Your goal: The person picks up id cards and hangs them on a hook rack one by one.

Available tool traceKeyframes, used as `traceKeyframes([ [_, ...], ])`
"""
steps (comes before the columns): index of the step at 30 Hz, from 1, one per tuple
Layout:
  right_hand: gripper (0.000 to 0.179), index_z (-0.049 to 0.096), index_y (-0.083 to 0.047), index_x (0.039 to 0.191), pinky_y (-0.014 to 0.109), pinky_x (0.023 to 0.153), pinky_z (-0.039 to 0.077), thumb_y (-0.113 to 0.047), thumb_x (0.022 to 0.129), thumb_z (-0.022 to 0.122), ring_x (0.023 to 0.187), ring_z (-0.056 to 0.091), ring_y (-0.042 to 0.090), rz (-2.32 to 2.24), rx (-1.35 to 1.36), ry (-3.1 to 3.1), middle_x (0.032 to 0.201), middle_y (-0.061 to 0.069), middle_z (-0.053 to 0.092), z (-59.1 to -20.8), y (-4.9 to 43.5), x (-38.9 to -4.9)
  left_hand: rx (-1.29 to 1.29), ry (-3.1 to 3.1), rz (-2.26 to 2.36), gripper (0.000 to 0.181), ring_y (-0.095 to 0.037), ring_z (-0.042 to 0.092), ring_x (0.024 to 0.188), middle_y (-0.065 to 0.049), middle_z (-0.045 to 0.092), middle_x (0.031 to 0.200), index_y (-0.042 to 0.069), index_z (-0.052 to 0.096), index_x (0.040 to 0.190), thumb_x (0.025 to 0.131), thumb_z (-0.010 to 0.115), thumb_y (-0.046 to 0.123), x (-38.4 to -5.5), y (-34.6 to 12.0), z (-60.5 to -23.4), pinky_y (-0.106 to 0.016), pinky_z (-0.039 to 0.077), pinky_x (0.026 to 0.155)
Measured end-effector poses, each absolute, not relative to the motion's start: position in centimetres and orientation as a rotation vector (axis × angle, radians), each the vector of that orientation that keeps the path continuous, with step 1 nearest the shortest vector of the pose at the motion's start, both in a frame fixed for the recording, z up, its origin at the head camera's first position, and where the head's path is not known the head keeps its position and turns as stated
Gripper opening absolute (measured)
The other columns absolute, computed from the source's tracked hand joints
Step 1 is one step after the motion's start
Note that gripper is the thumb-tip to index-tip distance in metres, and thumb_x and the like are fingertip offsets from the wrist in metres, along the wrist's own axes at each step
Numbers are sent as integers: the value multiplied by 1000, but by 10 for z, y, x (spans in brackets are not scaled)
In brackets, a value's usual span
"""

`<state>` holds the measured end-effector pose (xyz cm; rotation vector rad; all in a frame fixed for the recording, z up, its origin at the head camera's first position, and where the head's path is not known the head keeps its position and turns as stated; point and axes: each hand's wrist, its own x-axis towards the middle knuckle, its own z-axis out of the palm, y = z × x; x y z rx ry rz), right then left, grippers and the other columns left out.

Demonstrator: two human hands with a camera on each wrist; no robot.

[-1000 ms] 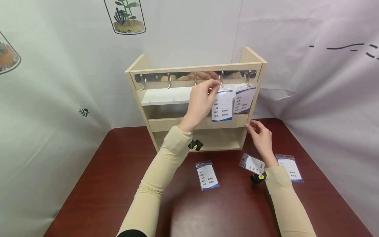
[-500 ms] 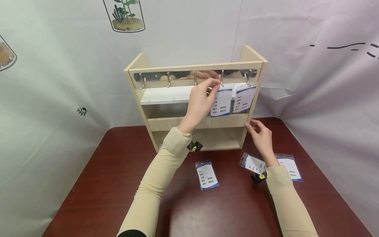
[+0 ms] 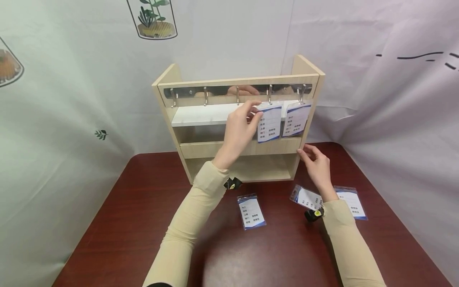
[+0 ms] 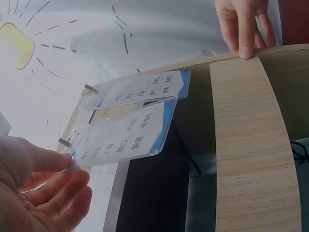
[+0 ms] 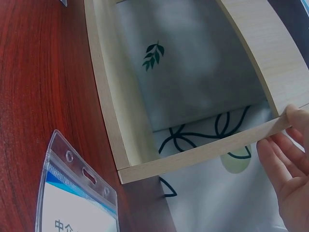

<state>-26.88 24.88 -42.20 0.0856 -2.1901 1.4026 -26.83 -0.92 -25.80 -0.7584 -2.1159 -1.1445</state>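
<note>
In the head view my left hand (image 3: pixel 239 125) is at the upper left corner of a name badge (image 3: pixel 269 125) in a clear sleeve. That badge hangs from the second hook from the right. In the left wrist view the thumb and forefinger pinch the corner of the hanging badge (image 4: pixel 120 137). Another badge (image 3: pixel 297 119) hangs on the rightmost hook. My right hand (image 3: pixel 317 167) grips the right side panel of the small wooden shelf (image 3: pixel 240 149), thumb on the front edge and fingers on the outer side, as the right wrist view shows.
A metal strip (image 3: pixel 222 91) with several hooks runs across the shelf's upper front. On the dark red table (image 3: pixel 150 223) lie three more badges: one (image 3: pixel 252 212) in front of the shelf, one (image 3: pixel 307 198) near the right forearm, and one (image 3: pixel 353 204) partly behind it.
My left hand has drawn slightly left and down from the hook, its thumb and forefinger further apart at the tips. The badge stays hanging. My right hand keeps its place on the shelf.
</note>
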Motion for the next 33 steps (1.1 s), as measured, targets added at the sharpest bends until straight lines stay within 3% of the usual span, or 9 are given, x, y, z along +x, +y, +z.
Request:
traceKeyframes([
  [2, 41, 67, 0, 124, 9, 73, 50, -31, 98, 69, 86, 67, 4, 1404, 87, -2189, 111, 18, 72, -422, 249, -269, -749, -2117, -1139, 25, -21, 70, 81, -15, 74, 97, -2, 65, 120, 96, 68, 5, -266, -11, -260, -19, 54, 76],
  [10, 41, 66, 1, 124, 9, 73, 50, -30, 98, 69, 80, 62, -12, 1412, 85, -2192, 112, 19, 72, -422, 250, -269, -688, -2162, -1120, 23, -19, 71, 81, -11, 75, 97, 1, 67, 118, 97, 69, 11, -260, -22, -270, -23, 54, 76],
  [33, 42, 66, 1, 125, 8, 74, 49, -32, 98, 67, 78, 61, -13, 1397, 77, -2200, 111, 20, 72, -423, 248, -269, -699, -2279, -1224, 18, -18, 71, 82, -9, 75, 94, 1, 69, 112, 95, 71, 8, -254, -54, -307, -29, 56, 77],
])
